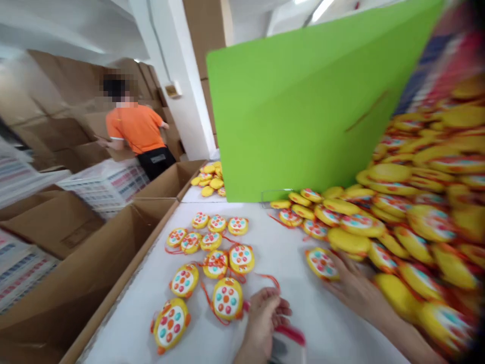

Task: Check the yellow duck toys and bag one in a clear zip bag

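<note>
The right hand (350,285) has its fingers on the right edge of a yellow, rounded plastic toy (322,263) with a white face and coloured dots. This toy lies on the white tabletop (288,253), just left of the large heap of matching yellow toys (394,202). Its dotted face points up, and its long axis slants from upper left to lower right, the lower-right end running under the fingers. Whether they grip it or only touch it, I cannot tell.

The left hand (263,316) is nearer the wearer, its fingers curled and close together. A thin red cord (270,278) reaches its fingertips; whether they pinch it is unclear. A blurred pink-edged object (290,334) shows beside the palm.

Left of this hand, loose rows of yellow toys (227,298) lie dotted side up, their long axes at differing angles. An upright bright green panel (299,121) stands behind the tabletop. Beyond, a person in an orange shirt (138,126) faces away.
</note>
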`<state>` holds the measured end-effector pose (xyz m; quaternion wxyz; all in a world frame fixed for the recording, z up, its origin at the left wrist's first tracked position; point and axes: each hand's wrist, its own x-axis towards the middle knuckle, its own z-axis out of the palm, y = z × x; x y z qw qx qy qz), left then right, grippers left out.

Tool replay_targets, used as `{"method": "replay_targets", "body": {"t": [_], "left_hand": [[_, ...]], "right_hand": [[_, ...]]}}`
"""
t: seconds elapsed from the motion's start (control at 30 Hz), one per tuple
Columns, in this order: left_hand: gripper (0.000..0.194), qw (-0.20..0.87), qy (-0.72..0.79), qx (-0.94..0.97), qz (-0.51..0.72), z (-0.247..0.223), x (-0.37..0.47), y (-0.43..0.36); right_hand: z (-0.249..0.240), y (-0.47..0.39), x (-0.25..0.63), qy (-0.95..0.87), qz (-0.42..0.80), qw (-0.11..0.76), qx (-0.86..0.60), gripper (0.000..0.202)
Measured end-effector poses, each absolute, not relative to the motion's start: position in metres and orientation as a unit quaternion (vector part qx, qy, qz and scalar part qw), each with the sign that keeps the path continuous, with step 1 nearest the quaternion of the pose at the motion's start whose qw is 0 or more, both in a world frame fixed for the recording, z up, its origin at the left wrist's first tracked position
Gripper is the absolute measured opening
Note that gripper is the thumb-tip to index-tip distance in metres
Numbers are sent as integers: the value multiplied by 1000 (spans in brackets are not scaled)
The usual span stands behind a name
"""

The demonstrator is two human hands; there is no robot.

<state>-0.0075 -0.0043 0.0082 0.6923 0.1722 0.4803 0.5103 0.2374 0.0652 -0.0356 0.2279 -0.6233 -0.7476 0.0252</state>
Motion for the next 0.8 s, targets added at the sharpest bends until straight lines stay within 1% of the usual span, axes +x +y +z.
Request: {"method": "replay_targets", "body": {"t": [0.03,0.1,0.27,0.37,0.5,0.63,0.7,0.8], "left_hand": [[40,693,479,178,509,10,-7,-6],[40,701,478,193,493,11,-7,-6],[39,719,481,213,454,8,-6,-4],[48,707,499,213,454,9,2,-3],[57,721,468,265,436,24,15,1],[70,702,429,303,480,37,15,-1],[72,692,437,309,485,40,11,-4],[71,693,447,309,474,42,4,-9]], "right_hand": [[-26,64,230,-746,35,206,-633,65],[-10,66,217,-748,69,176,-637,66],[12,66,203,-729,117,185,-649,56],[19,48,192,-752,167,199,-606,51],[29,17,170,-778,241,251,-523,59],[36,-2,163,-763,291,314,-485,67],[35,-6,165,-717,329,359,-499,67],[30,-13,166,-631,437,410,-493,59]]}}
